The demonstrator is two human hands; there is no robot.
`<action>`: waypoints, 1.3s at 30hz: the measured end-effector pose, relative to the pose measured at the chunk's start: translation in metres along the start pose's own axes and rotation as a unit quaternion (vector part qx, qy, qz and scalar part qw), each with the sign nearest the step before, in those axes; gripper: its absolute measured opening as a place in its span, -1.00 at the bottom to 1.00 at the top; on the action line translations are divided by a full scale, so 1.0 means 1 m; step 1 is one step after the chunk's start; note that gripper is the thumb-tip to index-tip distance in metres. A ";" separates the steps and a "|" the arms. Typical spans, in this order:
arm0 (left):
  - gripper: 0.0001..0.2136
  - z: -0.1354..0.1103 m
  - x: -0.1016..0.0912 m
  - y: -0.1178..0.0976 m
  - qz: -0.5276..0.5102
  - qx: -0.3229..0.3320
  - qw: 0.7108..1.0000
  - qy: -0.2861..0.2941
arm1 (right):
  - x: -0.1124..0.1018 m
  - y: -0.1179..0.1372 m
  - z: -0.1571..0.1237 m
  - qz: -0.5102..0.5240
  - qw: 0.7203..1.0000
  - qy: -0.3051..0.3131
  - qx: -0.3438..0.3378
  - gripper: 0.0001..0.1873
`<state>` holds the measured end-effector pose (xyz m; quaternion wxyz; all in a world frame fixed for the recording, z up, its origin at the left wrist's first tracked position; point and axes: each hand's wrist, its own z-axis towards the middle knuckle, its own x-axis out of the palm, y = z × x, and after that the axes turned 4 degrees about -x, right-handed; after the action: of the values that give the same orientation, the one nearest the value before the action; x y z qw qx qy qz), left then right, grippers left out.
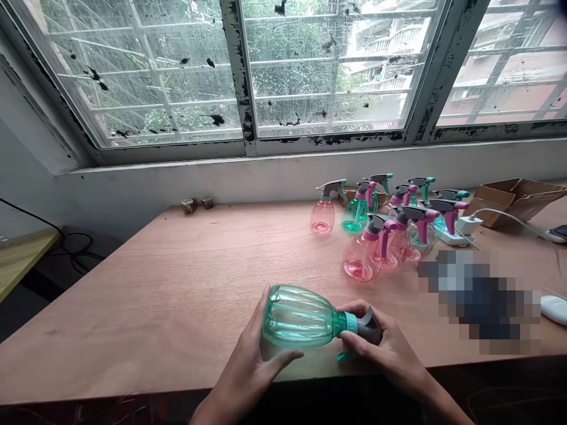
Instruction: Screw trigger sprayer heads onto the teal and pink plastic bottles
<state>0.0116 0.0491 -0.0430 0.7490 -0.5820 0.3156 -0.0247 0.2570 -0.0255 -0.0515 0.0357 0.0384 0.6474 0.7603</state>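
A clear green spray bottle [301, 317] lies on its side in the air between my hands, above the table's front edge. My left hand [254, 351] cups its rounded base, thumb along the near side. At the neck, the fingers of my right hand [376, 339] close around the teal collar and the dark grey spray head [369, 327]. The teal trigger [345, 356] points down toward me, partly hidden by my right hand. Beyond, at the right, several pink and green spray bottles stand upright in a group; a pink bottle [361, 260] is nearest.
The wooden table [177, 307] runs along a wall below barred windows. Two small metallic blocks [189, 206] sit at its back left. At the right are an open cardboard box [509, 203], a white power strip [460, 230] with a cable, a white mouse [553, 309] and a blurred patch.
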 end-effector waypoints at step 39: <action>-0.16 0.000 0.000 0.000 0.008 0.010 1.000 0.006 | 0.002 0.002 0.001 -0.001 1.000 -0.002 -0.006 -0.63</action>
<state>0.0111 0.0495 -0.0431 0.7529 -0.5719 0.3247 -0.0258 0.2554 -0.0244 -0.0498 0.0380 0.0397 0.6431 0.7638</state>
